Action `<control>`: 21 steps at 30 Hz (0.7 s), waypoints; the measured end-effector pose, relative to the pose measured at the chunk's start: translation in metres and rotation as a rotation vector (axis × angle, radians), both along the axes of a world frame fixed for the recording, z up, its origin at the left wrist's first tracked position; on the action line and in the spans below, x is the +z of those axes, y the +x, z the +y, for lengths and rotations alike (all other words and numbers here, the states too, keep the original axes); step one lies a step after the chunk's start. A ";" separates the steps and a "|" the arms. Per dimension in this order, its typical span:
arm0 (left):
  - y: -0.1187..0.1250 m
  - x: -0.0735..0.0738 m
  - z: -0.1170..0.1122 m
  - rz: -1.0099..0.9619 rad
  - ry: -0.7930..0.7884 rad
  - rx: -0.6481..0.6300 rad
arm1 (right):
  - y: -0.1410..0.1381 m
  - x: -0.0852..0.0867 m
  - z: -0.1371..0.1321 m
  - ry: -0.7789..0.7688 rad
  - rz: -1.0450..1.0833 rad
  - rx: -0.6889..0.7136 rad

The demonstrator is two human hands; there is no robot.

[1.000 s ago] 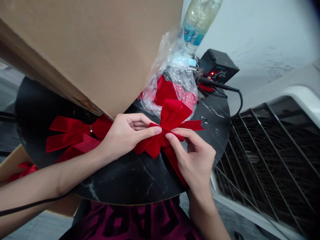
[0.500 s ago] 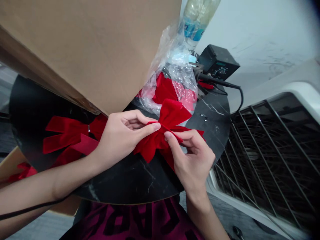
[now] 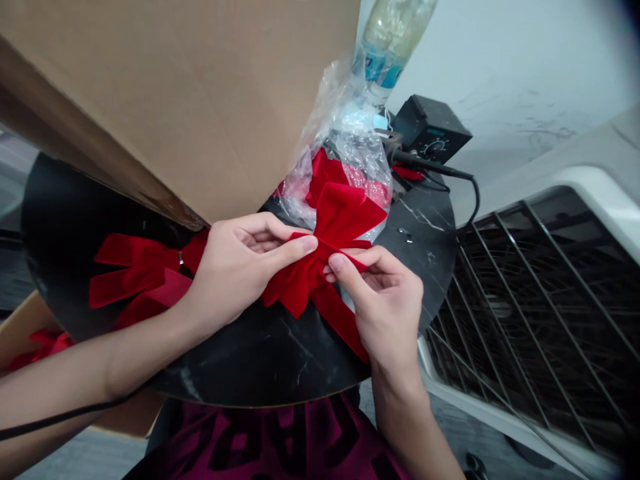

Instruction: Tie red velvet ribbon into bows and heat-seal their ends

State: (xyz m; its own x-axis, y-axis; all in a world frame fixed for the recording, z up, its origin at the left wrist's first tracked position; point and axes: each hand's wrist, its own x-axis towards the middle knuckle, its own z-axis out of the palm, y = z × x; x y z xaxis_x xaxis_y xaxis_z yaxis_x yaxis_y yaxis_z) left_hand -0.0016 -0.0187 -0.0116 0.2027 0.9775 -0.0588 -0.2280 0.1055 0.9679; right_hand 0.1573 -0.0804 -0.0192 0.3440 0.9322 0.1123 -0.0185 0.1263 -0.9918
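- left hand [image 3: 240, 267]: narrow pinch, thumb and curled fingers closed on the left side of the knot of the red velvet bow [image 3: 320, 267]
- right hand [image 3: 385, 307]: also a narrow pinch, thumb and index finger gripping the thin red strip across the bow's middle, other fingers curled in
- the bow is held up just over the middle of the round black marble table [image 3: 270, 360], with one long tail hanging down toward the table's near edge
- a second red velvet bow [image 3: 143, 270] lies flat on the table's left side, right beside the left hand
- a clear plastic bag [image 3: 357, 160] with more red velvet inside sits at the far side of the table, right behind the held bow
- a big cardboard sheet [image 3: 150, 100] leans over the table's far left, its edge just above the left hand
- a black soldering station [image 3: 430, 127] with a dial sits past the table's far edge, its soldering iron [image 3: 420, 160] lying near the rim
- a plastic water bottle [image 3: 395, 40] stands tilted beyond the table, above the bag
- a black cable [image 3: 65, 417] runs across the left forearm, off the table's near edge
- a metal wire rack [image 3: 530, 320] sits to the right of the table
- red ribbon bits [image 3: 43, 347] lie on cardboard below the table's left edge
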 end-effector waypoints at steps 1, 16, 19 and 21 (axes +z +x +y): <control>0.000 0.000 0.001 -0.021 -0.040 -0.014 | 0.001 -0.001 0.002 -0.009 0.050 0.021; -0.004 0.004 0.002 0.140 -0.004 -0.016 | -0.003 -0.013 0.008 -0.077 0.146 -0.049; -0.003 0.003 0.001 0.137 -0.020 -0.004 | -0.004 -0.015 0.009 -0.087 0.163 -0.067; -0.003 0.003 0.002 0.132 -0.047 -0.009 | -0.003 -0.017 0.009 -0.090 0.182 -0.051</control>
State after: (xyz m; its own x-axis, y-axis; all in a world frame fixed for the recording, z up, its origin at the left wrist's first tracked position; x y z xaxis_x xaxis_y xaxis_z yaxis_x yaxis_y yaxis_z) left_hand -0.0043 -0.0172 -0.0081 0.1993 0.9711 -0.1316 -0.0978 0.1533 0.9833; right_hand 0.1545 -0.0713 -0.0359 0.3979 0.9166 -0.0386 -0.1942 0.0431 -0.9800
